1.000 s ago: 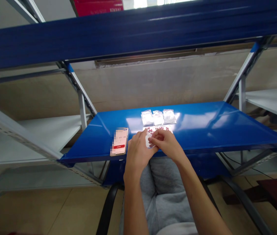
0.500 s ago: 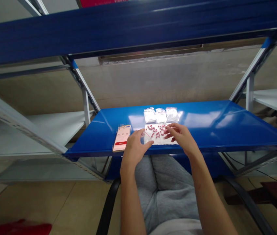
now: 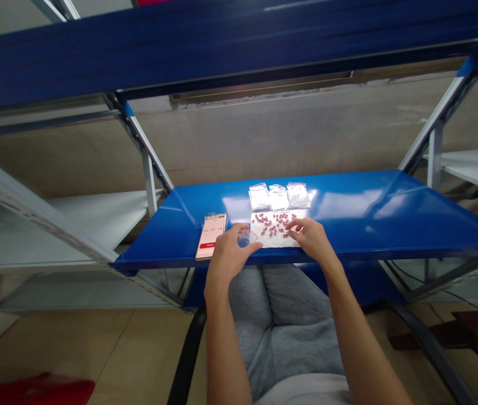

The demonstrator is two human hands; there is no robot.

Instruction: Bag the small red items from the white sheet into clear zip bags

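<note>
My left hand (image 3: 227, 256) is curled around a small clear plastic bag (image 3: 245, 237) with a thin red line at its mouth, held over the left edge of a white sheet (image 3: 267, 242). Small red pieces (image 3: 272, 229), bead-like, lie scattered on that sheet. At the sheet's right side, my right hand (image 3: 310, 237) has thumb and fingertips drawn together low over the pieces; whatever is between them is too small to make out. Behind the sheet are a left bag (image 3: 259, 198), a middle bag (image 3: 278, 199) and a right bag (image 3: 298, 196), all flat and whitish.
A phone (image 3: 210, 237) showing a running timer lies left of my left hand. The blue shelf top (image 3: 361, 216) reflects light on the right. Above it runs a blue beam (image 3: 239, 50), with metal uprights (image 3: 148, 152) at both sides.
My right fingers have drawn together and sit lower at the sheet's right side. The clear bag in my left hand now shows more plainly, turned toward me. The phone timer has advanced.
</note>
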